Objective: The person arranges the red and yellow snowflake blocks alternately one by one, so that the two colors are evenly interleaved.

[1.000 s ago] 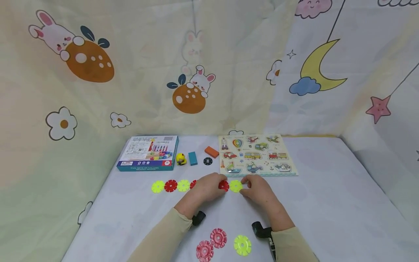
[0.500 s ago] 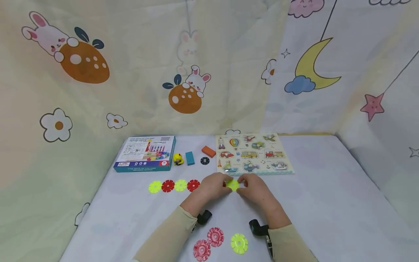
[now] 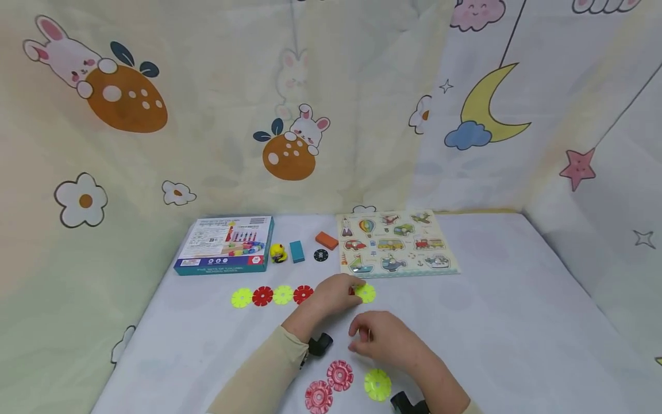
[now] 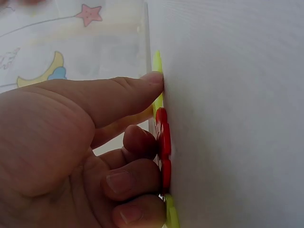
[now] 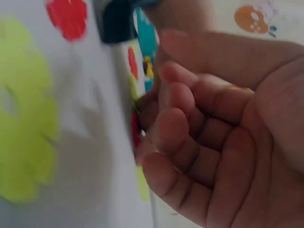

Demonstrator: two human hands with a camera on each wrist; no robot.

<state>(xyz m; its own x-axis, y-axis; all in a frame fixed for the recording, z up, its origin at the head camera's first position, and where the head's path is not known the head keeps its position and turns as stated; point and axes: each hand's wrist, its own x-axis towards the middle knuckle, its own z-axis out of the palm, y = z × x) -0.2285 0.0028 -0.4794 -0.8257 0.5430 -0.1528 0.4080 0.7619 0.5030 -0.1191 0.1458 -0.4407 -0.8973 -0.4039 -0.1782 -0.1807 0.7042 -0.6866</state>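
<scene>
Yellow and red flower-shaped plastic discs lie in a row, from a yellow disc [image 3: 241, 298] at the left to a yellow disc [image 3: 367, 294] at the right end. My left hand [image 3: 331, 296] covers the middle of the row; its thumb and index finger pinch the right-end yellow disc. In the left wrist view its other fingers lie against a red disc [image 4: 165, 147]. My right hand [image 3: 390, 340] is over the table nearer me, fingers loosely curled and holding nothing. Near it are a loose yellow disc [image 3: 377, 384] and two pinkish-red discs [image 3: 339, 375].
Along the back stand a boxed toy set [image 3: 224, 244], a yellow duck figure [image 3: 278, 253], a blue block [image 3: 297, 251], an orange block [image 3: 326, 240], a black round token [image 3: 320, 255] and a vehicle puzzle board [image 3: 395, 244]. A printed cloth backdrop [image 3: 217, 144] rises behind the table.
My right hand has left the right-end yellow disc and moved back toward me, near the loose discs. The left hand stays at the row. The head view has shifted slightly.
</scene>
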